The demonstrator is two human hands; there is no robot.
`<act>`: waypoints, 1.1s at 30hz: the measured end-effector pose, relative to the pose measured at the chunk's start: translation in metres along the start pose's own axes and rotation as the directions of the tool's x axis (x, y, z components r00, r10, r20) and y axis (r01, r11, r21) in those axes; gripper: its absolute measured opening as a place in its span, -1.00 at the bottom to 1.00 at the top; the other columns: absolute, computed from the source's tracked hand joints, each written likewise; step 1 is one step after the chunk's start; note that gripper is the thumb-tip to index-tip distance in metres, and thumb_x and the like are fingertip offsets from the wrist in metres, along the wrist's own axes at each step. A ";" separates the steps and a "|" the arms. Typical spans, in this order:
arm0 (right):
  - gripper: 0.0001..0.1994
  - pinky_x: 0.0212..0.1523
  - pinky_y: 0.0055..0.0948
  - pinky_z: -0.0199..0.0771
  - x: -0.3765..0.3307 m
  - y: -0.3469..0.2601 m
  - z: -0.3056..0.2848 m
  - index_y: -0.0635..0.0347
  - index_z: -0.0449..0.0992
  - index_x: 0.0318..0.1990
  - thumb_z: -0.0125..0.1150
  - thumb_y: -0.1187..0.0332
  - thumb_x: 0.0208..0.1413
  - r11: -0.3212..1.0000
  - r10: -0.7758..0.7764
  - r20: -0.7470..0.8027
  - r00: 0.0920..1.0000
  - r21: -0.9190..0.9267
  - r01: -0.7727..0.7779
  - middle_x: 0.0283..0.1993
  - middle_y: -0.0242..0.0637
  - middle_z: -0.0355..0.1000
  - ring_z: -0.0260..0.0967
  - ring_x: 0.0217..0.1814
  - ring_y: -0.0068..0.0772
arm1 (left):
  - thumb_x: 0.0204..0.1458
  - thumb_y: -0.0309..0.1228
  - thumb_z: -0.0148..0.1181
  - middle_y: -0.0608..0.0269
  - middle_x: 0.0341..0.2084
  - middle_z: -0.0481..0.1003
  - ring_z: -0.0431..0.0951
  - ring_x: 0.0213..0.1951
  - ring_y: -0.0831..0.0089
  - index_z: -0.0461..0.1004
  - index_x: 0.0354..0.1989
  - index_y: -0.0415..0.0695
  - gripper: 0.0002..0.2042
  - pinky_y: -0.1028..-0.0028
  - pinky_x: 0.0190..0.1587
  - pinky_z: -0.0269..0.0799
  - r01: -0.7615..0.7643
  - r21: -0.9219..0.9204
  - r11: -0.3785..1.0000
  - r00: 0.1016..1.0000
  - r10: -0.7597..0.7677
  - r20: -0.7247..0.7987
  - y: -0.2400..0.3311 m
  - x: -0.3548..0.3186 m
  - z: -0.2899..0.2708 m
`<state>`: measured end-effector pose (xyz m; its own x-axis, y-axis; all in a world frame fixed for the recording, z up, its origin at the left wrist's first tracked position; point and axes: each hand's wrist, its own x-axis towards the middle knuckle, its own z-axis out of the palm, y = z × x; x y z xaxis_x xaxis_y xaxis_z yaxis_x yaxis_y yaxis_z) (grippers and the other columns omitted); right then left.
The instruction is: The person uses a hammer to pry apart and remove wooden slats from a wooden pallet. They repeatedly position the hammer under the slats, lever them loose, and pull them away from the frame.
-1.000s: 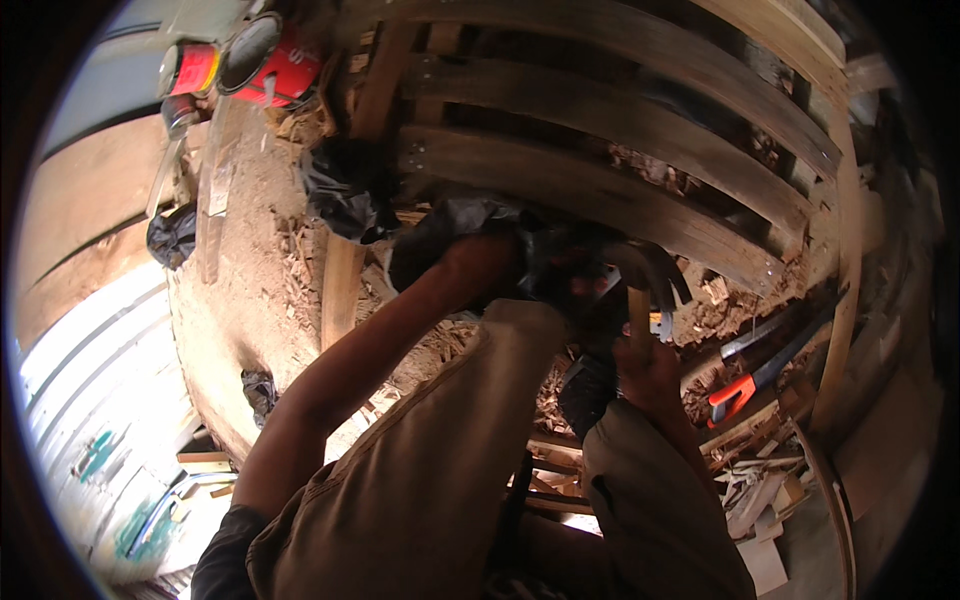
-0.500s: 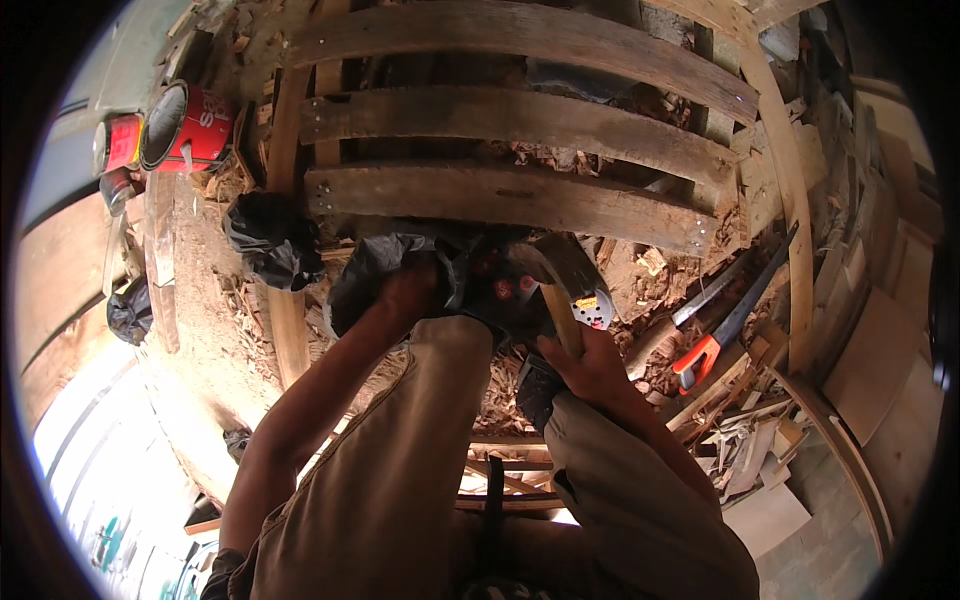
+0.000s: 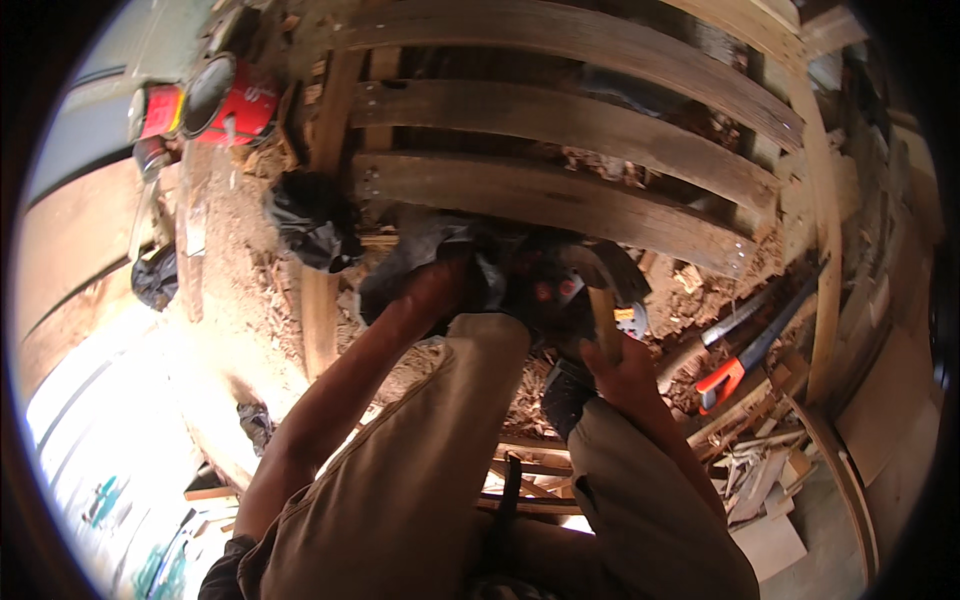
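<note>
My left hand (image 3: 440, 285) reaches into a crumpled black plastic bag (image 3: 385, 285) in front of my knee, and its fingers are hidden by the bag and shadow. In my right hand (image 3: 618, 368) I hold a hammer by its wooden handle (image 3: 603, 320). The hammer's dark head (image 3: 612, 268) is up near the lowest pallet slat. Between my hands, a dark bundle with small red round marks (image 3: 555, 290) sits in shadow; I cannot make out its kind. Just right of the hammer handle lies a whitish disc (image 3: 630, 318) with holes and a yellow label.
A slatted wooden pallet (image 3: 560, 195) spans the far side. A handsaw with an orange handle (image 3: 722, 384) lies to the right, near scrap wood (image 3: 770, 470). Red cans (image 3: 245, 105) stand far left. Another black bag (image 3: 312, 222) rests left of the pallet. Wood chips cover the ground.
The whole view has shifted, so the pallet, bags and saw appear farther right. My left hand stays in the bag and my right hand still grips the hammer.
</note>
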<state>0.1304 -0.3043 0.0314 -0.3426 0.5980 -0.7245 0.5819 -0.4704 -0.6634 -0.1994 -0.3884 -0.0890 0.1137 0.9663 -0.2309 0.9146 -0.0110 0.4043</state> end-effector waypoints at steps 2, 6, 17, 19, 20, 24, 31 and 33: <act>-0.55 -0.50 -0.42 0.26 -0.002 0.005 -0.001 0.26 0.51 -0.32 0.33 -0.04 0.16 1.000 -0.019 -0.012 1.000 -0.012 0.019 -0.57 -0.46 0.35 0.27 -0.51 -0.61 | 0.15 -0.29 0.24 0.03 -0.34 0.61 0.62 -0.47 0.28 0.46 0.08 -0.22 -0.62 0.30 -0.33 0.55 0.130 -0.124 0.984 0.990 -0.137 -0.046 0.030 0.018 -0.036; -0.53 -0.51 -0.41 0.24 -0.005 0.004 0.000 0.27 0.49 -0.30 0.32 -0.06 0.17 0.999 -0.049 -0.090 0.995 -0.026 0.047 -0.56 -0.47 0.32 0.25 -0.51 -0.61 | 0.16 -0.29 0.31 0.20 -0.37 0.58 0.59 -0.38 0.50 0.51 -0.03 -0.21 -0.69 0.51 -0.34 0.48 0.680 -0.585 0.443 0.726 -0.517 0.453 0.056 0.034 -0.128; -0.53 -0.45 -0.36 0.32 0.002 0.022 0.003 0.28 0.53 -0.18 0.28 -0.05 0.20 0.984 -0.005 -0.056 0.998 -0.176 -0.005 -0.52 -0.38 0.38 0.33 -0.47 -0.54 | 0.23 -0.37 0.26 0.38 -0.30 0.56 0.51 -0.30 0.67 0.50 -0.14 -0.16 -0.84 0.59 -0.30 0.40 0.194 -0.952 0.238 0.875 -0.481 0.058 0.034 0.042 -0.170; -0.57 -0.41 -0.29 0.38 0.010 0.026 0.003 0.26 0.53 -0.19 0.27 -0.03 0.21 0.970 0.064 -0.095 0.993 -0.229 -0.084 -0.49 -0.29 0.44 0.42 -0.44 -0.43 | 0.22 -0.35 0.27 0.36 -0.29 0.56 0.50 -0.28 0.69 0.50 -0.13 -0.18 -0.82 0.60 -0.26 0.39 -0.006 -0.884 0.468 0.870 -0.434 -0.236 0.013 0.092 -0.199; -0.56 -0.44 -0.30 0.33 0.015 0.020 0.007 0.25 0.51 -0.27 0.29 -0.04 0.20 0.982 -0.010 -0.111 0.994 -0.191 -0.012 -0.53 -0.31 0.40 0.36 -0.47 -0.45 | 0.21 -0.34 0.28 0.34 -0.28 0.56 0.49 -0.27 0.70 0.51 -0.11 -0.20 -0.79 0.60 -0.23 0.39 -0.086 -0.879 0.469 0.807 -0.484 -0.337 0.000 0.111 -0.220; -0.54 -0.46 -0.26 0.28 0.021 0.030 0.022 0.23 0.47 -0.42 0.31 -0.05 0.18 0.991 -0.127 -0.161 0.979 -0.072 0.117 -0.57 -0.30 0.35 0.29 -0.49 -0.40 | 0.22 -0.34 0.26 0.28 -0.10 0.54 0.55 -0.11 0.53 0.49 0.10 -0.24 -0.66 0.53 -0.07 0.46 -0.248 -0.931 0.268 0.715 -0.598 -0.363 -0.032 0.183 -0.246; -0.50 -0.24 -0.06 0.48 0.023 0.012 0.003 0.28 0.55 -0.16 0.23 -0.09 0.17 0.958 0.064 -0.017 0.998 -0.279 -0.067 -0.33 0.06 0.55 0.57 -0.17 0.16 | 0.16 -0.31 0.35 0.31 -0.27 0.63 0.57 -0.31 0.56 0.60 -0.05 -0.21 -0.72 0.55 -0.26 0.44 -0.164 -0.954 0.250 0.552 -0.778 -0.299 -0.053 0.218 -0.213; -0.48 -0.25 -0.07 0.47 0.022 -0.002 0.000 0.29 0.55 -0.16 0.25 -0.11 0.16 0.958 0.122 -0.014 0.992 -0.261 -0.121 -0.34 0.06 0.55 0.58 -0.18 0.14 | 0.17 -0.30 0.34 0.30 -0.28 0.63 0.57 -0.31 0.56 0.60 -0.09 -0.22 -0.74 0.54 -0.25 0.44 -0.046 -0.862 0.505 0.543 -0.712 -0.446 -0.050 0.218 -0.205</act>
<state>0.1214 -0.2904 0.0172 -0.2589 0.5449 -0.7975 0.7914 -0.3537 -0.4986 -0.2997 -0.1242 0.0221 -0.7621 0.6472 -0.0186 0.1221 0.1720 0.9775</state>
